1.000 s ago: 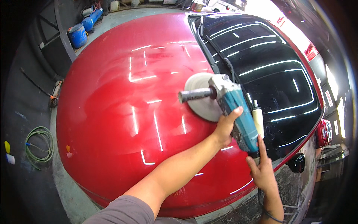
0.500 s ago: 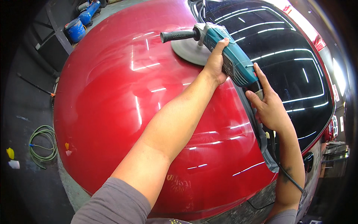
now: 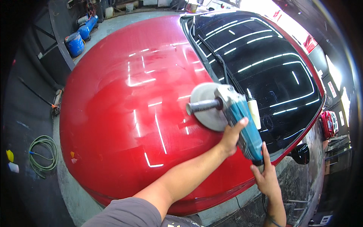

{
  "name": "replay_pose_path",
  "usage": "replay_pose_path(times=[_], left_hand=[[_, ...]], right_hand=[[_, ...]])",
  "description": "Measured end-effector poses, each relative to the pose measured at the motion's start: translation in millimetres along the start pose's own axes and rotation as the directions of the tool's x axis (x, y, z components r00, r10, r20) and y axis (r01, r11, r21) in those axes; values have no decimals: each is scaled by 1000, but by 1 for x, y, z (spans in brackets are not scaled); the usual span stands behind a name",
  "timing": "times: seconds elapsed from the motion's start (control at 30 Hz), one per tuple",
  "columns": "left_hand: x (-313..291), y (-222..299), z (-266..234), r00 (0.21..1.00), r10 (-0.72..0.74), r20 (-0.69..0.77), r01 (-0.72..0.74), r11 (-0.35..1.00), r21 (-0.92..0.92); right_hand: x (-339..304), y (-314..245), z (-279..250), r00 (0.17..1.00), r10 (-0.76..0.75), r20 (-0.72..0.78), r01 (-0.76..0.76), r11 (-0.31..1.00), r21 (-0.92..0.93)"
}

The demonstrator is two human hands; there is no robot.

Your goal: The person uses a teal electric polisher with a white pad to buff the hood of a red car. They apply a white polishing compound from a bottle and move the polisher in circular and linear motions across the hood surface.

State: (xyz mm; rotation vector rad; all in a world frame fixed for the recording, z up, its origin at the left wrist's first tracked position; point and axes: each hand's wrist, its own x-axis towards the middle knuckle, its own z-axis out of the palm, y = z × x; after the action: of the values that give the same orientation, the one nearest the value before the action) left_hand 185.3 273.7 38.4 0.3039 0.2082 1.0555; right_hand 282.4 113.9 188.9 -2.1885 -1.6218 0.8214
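A teal and grey power polisher (image 3: pixel 249 132) is held in both my hands, over the rear edge of a red car hood (image 3: pixel 113 113) beside the windshield. My left hand (image 3: pixel 231 139) wraps round its body behind the silver head. At the tail end, near the cord, my right hand (image 3: pixel 267 176) is closed round the machine, some fingers hidden. The round grey-white pad (image 3: pixel 211 120) lies at the hood surface; whether it presses flat I cannot tell. Its black side handle (image 3: pixel 202 106) points left, with no hand on it. Hazy patches and light reflections show on the paint.
A cream bottle (image 3: pixel 254 113) sits by the dark windshield (image 3: pixel 276 83), near the wiper (image 3: pixel 227 70). The power cord (image 3: pixel 266 206) runs down along my right forearm. A side mirror (image 3: pixel 300 153) juts out at right. A coiled green hose (image 3: pixel 43 155) and blue bucket (image 3: pixel 75 44) are at left.
The polisher and both hands have come nearer, down across the hood. The view has shifted, showing more of the far floor, the wiper and the bottle. Both hands keep their grip.
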Motion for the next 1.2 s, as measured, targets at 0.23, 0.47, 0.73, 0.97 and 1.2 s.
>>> replay_pose_path(times=[0.23, 0.47, 0.73, 0.97, 1.2], left_hand=[[-86, -64, 23, 990, -138, -1, 138, 990, 36], [-121, -83, 23, 978, -209, -10, 209, 977, 49], [-65, -15, -9, 999, -44, -5, 44, 999, -1], [49, 94, -58, 994, 38, 101, -31, 997, -68], [151, 188, -83, 981, 115, 154, -115, 993, -7]], right_hand=[[-106, 65, 11, 995, 74, -65, -73, 997, 27], [-145, 81, 26, 992, 60, -110, -59, 998, 8], [-59, 30, 36, 998, -47, -45, 47, 999, -7], [87, -27, 66, 918, -378, -119, 361, 922, -143], [198, -105, 79, 928, -357, -107, 339, 928, -154]])
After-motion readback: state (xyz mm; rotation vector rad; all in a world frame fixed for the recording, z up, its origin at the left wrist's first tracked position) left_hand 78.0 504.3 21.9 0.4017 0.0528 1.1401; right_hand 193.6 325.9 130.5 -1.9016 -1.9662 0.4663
